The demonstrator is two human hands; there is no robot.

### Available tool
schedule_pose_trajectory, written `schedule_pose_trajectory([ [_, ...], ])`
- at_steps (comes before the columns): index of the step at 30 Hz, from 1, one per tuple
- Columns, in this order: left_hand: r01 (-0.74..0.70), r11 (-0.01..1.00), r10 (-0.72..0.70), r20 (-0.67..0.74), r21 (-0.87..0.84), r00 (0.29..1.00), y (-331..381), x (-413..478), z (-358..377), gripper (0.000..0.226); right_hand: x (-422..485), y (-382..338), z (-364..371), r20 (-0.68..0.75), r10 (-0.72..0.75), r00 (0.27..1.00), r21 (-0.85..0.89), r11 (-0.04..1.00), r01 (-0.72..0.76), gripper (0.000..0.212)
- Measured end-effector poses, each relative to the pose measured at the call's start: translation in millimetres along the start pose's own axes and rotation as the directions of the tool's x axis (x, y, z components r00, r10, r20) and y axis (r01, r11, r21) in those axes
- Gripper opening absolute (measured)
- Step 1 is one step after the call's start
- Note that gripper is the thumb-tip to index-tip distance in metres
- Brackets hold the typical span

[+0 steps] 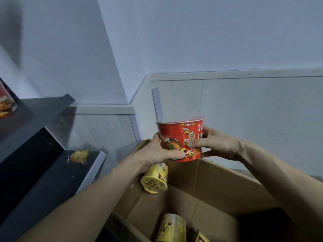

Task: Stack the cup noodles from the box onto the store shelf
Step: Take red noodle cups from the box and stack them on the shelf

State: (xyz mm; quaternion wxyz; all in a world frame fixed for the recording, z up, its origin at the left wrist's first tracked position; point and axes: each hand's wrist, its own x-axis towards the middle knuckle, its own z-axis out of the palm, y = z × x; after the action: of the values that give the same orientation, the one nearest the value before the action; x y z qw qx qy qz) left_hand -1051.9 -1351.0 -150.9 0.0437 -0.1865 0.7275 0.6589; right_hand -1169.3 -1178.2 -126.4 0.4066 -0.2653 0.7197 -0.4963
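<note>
Red cup noodle [180, 137]: upright, gripped between left hand [157, 154] and right hand [215, 144], above the box [218, 186]. Yellow cup [154, 179]: just under left hand, its upper part hidden; contact unclear. Shelf [43, 172], left of left hand: shelved cup [7, 100], cut off by frame edge.

Dim rm: blue-grey walls [209, 32] meet at corner w/ pale, maybe tiled, lower panels [262, 110].
</note>
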Motion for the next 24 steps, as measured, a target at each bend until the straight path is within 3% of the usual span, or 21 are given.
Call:
schedule_pose_trajectory([
  [3,-0.039,0.999,0.041,-0.104,0.020,0.994,6,-5,4,0.098,1,-7,7,-0.053,-0.021,0.998,-0.072,0.997,0.017,0.088],
  [6,-0.016,1.000,0.014,-0.154,-0.010,0.988,11,-11,2,0.098,-2,-11,12,-0.100,-0.042,0.994,-0.087,0.996,0.034,0.070],
  [8,0.002,0.995,-0.016,-0.138,-0.097,0.990,15,-14,-7,0.111,-5,-14,12,-0.075,-0.030,0.997,-0.075,0.997,0.025,0.058],
  [10,0.006,0.985,-0.023,-0.094,-0.174,0.995,18,-18,-18,0.120,-8,-17,11,-0.042,-0.033,0.999,-0.088,0.996,0.029,0.067],
  [13,-0.006,0.948,0.001,-0.016,-0.318,1.000,18,-25,-22,0.122,-9,-21,11,-0.027,-0.039,0.999,-0.011,0.999,0.039,0.067],
  [16,-0.009,0.905,0.027,0.036,-0.426,0.999,15,-29,-22,0.115,-10,-26,14,0.088,-0.026,0.996,0.109,0.994,0.016,0.056],
  [19,0.016,0.949,-0.001,0.048,-0.315,0.999,18,-35,-25,0.109,-10,-27,17,0.092,-0.040,0.995,0.082,0.996,0.033,0.064],
  [21,0.028,0.974,-0.027,0.007,-0.226,1.000,20,-37,-29,0.093,-9,-26,18,0.050,-0.051,0.997,0.040,0.998,0.049,0.070],
  [24,0.045,0.990,-0.048,-0.013,-0.135,0.999,23,-38,-29,0.088,-8,-27,20,0.050,-0.044,0.998,0.020,0.999,0.043,0.063],
])
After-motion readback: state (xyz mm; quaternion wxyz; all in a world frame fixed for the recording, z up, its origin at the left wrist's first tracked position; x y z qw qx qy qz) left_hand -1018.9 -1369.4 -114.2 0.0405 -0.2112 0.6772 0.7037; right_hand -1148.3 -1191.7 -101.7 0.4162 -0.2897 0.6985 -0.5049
